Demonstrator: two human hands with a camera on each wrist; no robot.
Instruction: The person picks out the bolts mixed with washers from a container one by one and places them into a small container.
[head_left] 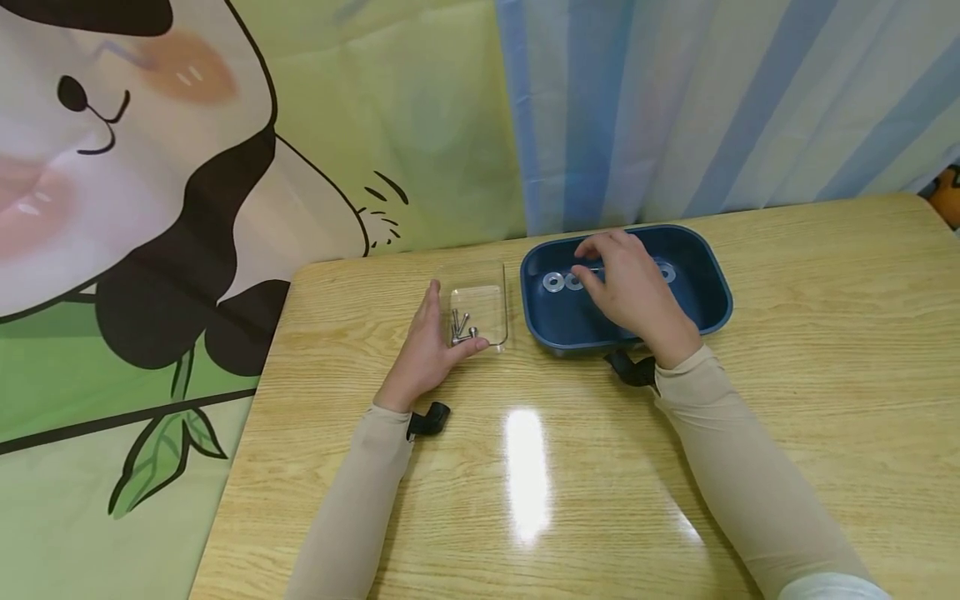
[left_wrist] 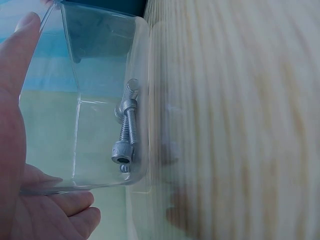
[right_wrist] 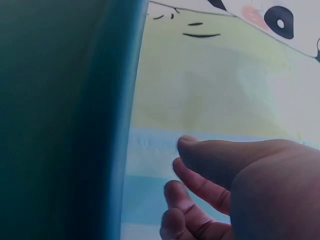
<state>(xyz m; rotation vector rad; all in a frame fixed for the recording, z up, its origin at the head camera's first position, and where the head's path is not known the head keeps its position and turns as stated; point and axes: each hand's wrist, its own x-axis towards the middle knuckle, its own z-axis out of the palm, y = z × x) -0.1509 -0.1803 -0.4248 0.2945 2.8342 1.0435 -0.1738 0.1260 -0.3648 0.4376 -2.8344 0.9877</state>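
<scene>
My left hand point(head_left: 426, 354) grips a clear plastic box point(head_left: 504, 310), fingers along its left side and thumb across its near edge. Several silver socket-head screws point(head_left: 461, 327) lie together at the near left of the box floor; the left wrist view shows their knurled heads point(left_wrist: 122, 152) and threads up close. Over the dark blue tray point(head_left: 558, 327), my right hand point(head_left: 636, 287) hovers with loosely bent fingers and nothing between thumb and fingertips. Flat round washers point(head_left: 553, 282) sit in a row inside the tray, some of them hidden behind this hand.
Tray and box stand side by side near the back of the wood-grain table point(head_left: 600, 467). Behind them hangs a printed curtain point(head_left: 420, 125) with a panda and blue stripes. A black camera mount point(head_left: 632, 369) on my right wrist is close to the tray's near wall.
</scene>
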